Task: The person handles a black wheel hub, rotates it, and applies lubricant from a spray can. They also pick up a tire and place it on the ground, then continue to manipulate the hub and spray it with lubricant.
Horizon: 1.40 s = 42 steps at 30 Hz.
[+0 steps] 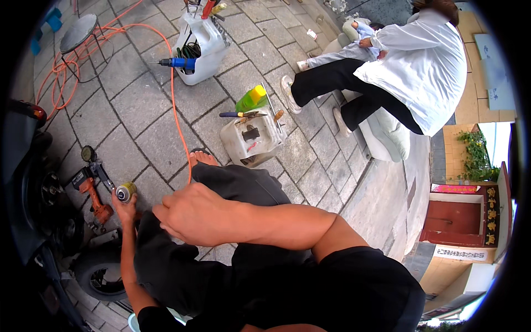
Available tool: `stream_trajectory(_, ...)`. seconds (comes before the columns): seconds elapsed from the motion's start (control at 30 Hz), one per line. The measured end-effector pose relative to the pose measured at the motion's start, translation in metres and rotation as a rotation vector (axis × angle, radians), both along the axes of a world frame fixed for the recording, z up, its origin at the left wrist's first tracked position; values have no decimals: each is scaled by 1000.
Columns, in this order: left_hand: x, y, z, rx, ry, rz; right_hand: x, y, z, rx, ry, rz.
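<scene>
My left hand is wrapped round a small yellow can, its round end facing up. Closed, my right hand hovers over my dark trouser leg with its fingers curled. Whatever lies inside those fingers, if anything, is hidden. Just left of the can, an orange and black cordless power tool lies on the paving. Beyond it are a metal air tool and a round gauge. A small tyre lies beside my left forearm, next to a dark vehicle at the left edge.
A cut-open white jug holds tools, with a green bottle behind it. Farther off stands another white tool jug with a blue-handled tool. An orange hose crosses the paving. A person in white sits at right with a child.
</scene>
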<state>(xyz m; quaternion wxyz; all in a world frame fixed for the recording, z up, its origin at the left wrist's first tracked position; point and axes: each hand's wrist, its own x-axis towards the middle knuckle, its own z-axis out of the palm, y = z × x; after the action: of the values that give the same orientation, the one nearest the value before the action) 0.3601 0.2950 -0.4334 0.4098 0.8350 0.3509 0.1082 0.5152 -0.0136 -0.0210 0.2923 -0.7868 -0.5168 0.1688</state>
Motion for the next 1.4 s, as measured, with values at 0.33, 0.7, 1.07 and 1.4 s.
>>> stream_trajectory(0.33, -12, -2, 0, -106, -8, 64, -12, 0, -3, 34, -17, 23)
stream_trajectory(0.7, -37, -2, 11, 82, 333, 41, -15, 8, 8, 38, -4, -5)
stream_trajectory(1.07, -135, -89, 119, -1609, -96, 38, -18, 1, 3, -262, 10, 79)
stream_trajectory(1.4, -107, -96, 330, -800, -289, 154, -18, -16, -12, -59, 228, -155)
